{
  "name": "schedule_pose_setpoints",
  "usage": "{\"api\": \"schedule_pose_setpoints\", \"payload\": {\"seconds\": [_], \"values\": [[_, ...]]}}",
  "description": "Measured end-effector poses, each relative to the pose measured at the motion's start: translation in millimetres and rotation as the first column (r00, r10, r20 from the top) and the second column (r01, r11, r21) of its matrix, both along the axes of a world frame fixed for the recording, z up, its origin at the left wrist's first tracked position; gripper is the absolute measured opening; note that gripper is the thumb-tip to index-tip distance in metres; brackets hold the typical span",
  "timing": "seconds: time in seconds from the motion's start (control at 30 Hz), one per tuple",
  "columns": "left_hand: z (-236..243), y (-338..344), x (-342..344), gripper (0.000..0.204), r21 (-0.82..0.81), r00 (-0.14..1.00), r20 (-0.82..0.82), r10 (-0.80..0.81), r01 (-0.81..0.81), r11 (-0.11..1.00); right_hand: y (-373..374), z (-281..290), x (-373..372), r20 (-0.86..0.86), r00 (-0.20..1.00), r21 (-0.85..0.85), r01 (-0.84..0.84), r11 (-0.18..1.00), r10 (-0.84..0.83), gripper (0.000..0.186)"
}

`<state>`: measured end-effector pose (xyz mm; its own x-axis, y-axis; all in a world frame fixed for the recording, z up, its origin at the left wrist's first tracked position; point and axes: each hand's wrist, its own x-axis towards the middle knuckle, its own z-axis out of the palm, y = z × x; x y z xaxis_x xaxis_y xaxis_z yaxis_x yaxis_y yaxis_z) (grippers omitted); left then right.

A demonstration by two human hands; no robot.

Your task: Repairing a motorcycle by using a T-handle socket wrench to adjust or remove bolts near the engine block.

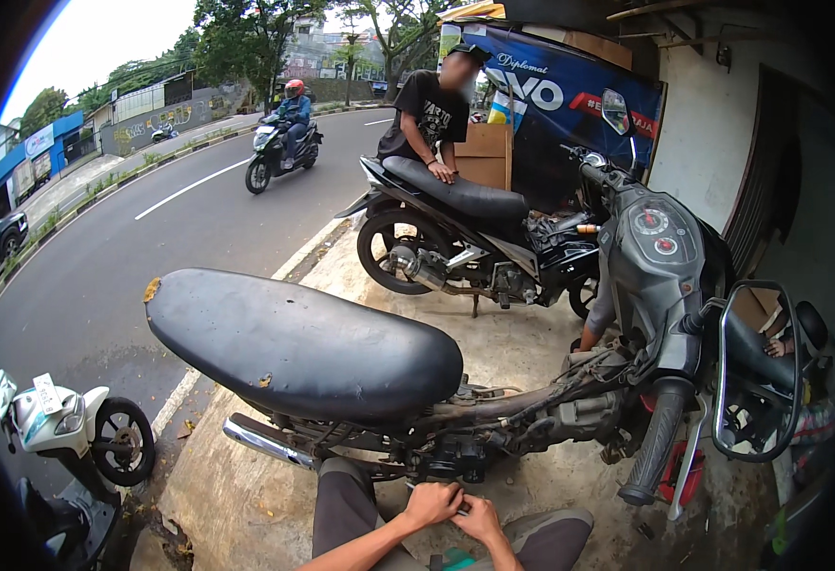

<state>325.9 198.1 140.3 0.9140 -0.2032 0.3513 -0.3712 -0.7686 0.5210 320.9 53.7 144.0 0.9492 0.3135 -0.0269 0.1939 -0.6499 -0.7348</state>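
Both forearms came in from lower edge, bare, angled up twd centre. L hand sat slightly higher & further fwd, fingers curled into a loose fist, knuckles up. R hand lay just beside it, touching or nearly so, fingers also bent under, thumb side twd the L hand. Wrists fairly straight. Couldn't tell what, if anything, either grip pinched: fingertips hidden. Knees bent up either side of the forearms, in grey trousers
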Motion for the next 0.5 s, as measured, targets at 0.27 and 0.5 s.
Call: {"api": "schedule_pose_setpoints", "payload": {"seconds": [0.27, 0.5], "values": [[6, -1, -5, 0.025, 0.047, 0.999, -0.032, 0.007, -0.006, 0.999, 0, -4, -4, 0.014, 1.0, 0.026, 0.014, 1.0, -0.015, 0.033], [12, -2, 0, 0.025, 0.0, 1.0, 0.0, 0.023, -0.023, 1.0, 2, 6, -1, 0.026, 1.0, 0.084, 0.008, 0.996, -0.01, 0.031]]}}
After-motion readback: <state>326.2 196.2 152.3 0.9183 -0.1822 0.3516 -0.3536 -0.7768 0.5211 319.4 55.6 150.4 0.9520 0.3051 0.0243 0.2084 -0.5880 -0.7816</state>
